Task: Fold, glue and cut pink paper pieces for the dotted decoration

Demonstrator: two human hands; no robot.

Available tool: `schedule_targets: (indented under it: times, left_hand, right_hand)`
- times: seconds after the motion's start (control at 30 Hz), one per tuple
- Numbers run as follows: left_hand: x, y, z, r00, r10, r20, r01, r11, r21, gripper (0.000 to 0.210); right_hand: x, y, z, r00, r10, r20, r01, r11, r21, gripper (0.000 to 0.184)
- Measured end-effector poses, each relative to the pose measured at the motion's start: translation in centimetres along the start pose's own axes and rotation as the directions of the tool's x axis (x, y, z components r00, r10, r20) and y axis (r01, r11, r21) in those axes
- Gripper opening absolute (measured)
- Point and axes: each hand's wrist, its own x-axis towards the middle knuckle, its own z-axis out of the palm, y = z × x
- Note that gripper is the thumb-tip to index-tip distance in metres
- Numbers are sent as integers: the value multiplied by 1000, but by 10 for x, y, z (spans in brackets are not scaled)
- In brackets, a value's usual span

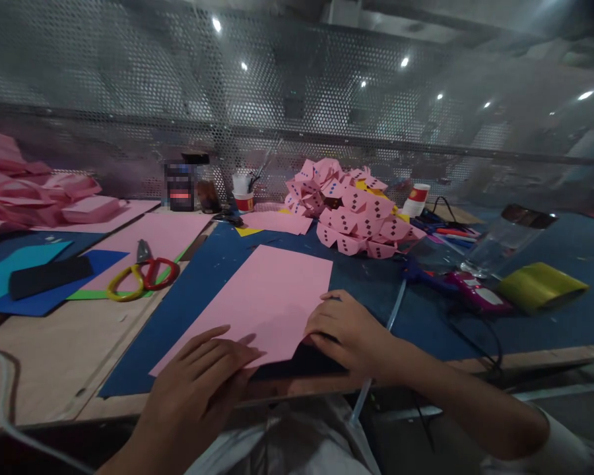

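A plain pink sheet of paper lies in front of me on the blue mat, its near right corner bent up slightly. My left hand rests along the sheet's near edge, thumb and fingers closed on the paper there. At the right edge, my right hand grips the paper between thumb and curled fingers. Scissors with one yellow and one red handle lie to the left of the sheet. Beyond it, a heap of folded pink paper pieces carries dark diamond marks.
A purple glue gun, a yellow roll and a tilted clear container lie at the right. Blue sheets are at the left, near more pink paper. Paper cups stand along the back by the perforated metal screen.
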Motion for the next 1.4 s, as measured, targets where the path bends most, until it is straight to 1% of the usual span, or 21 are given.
schedule_targets:
  times: [0.07,0.13,0.2,0.27,0.3,0.33,0.37,0.47,0.53,0.6,0.67,0.7,0.73,0.8,0.9,1.0,1.07,1.13,1.2,1.3,1.4]
  left_hand:
    - [1,0,1,997,-57,-59,58,998,27,20]
    - [-1,-3,1,992,-89,-87,94,994,56,21]
    - [-5,-5,1,989,-104,-101,112,990,84,23]
    - [-8,-7,2,988,-105,-111,117,988,102,25]
    - [-9,-7,3,989,-104,-105,115,988,102,25]
    - [-9,-6,4,991,-99,-92,107,990,96,24]
    - [-8,-5,4,993,-89,-76,96,991,88,22]
    - [-6,-3,6,998,-54,-33,55,997,54,14]
    - [-7,-5,5,1000,-23,14,23,999,22,10]
    - [-13,-13,2,996,-1,88,0,1000,4,16]
    - [-23,-23,-4,990,-8,140,4,1000,25,28]
    - [-28,-29,-8,986,-26,167,19,999,42,33]
    - [-33,-34,-11,980,-16,200,7,999,45,41]
    - [-41,-41,-16,974,-106,202,92,993,77,47]
    - [-43,-42,-20,967,-203,154,203,979,20,42]
    - [-34,-37,-18,951,-292,99,299,952,-65,40]
    - [-25,-32,-17,945,-309,105,323,931,-167,39]
    - [-16,-29,-17,947,-290,135,317,907,-278,35]
    - [-9,-25,-18,952,-282,118,305,889,-342,30]
    - [-3,-15,-24,959,-284,29,278,906,-319,31]
    - [-5,-2,-31,961,-266,-81,251,955,-161,32]
  right_hand:
    - [2,1,0,999,39,-9,-38,999,32,14]
    - [4,2,-1,997,76,-14,-75,995,61,14]
    - [4,1,-1,993,116,-28,-113,990,90,13]
    - [3,-2,-1,985,159,-70,-150,981,122,6]
    - [3,-4,-1,981,166,-104,-151,979,139,11]
    - [3,-7,-2,978,154,-137,-133,979,156,17]
    - [3,-10,-2,977,125,-173,-96,981,167,20]
    - [2,-16,-5,968,2,-251,35,989,145,11]
    - [-1,-19,-8,961,-17,-278,55,990,128,17]
    - [-7,-21,-11,958,26,-286,23,986,166,24]
    - [-17,-22,-14,950,104,-293,-39,975,220,30]
    - [-22,-22,-15,945,131,-299,-66,973,219,32]
    - [-28,-23,-17,933,146,-328,-77,974,214,33]
    - [-37,-26,-20,910,168,-378,-100,976,193,33]
    - [-47,-30,-25,881,168,-442,-109,982,157,32]
    - [-56,-32,-27,857,166,-488,-98,982,163,31]
    - [-63,-32,-27,843,191,-503,-107,976,191,30]
    - [-70,-30,-25,833,224,-505,-130,968,216,31]
    - [-75,-28,-24,827,239,-510,-140,964,224,30]
    - [-76,-26,-26,823,216,-525,-118,969,215,29]
    - [-66,-19,-28,827,215,-519,-127,972,200,30]
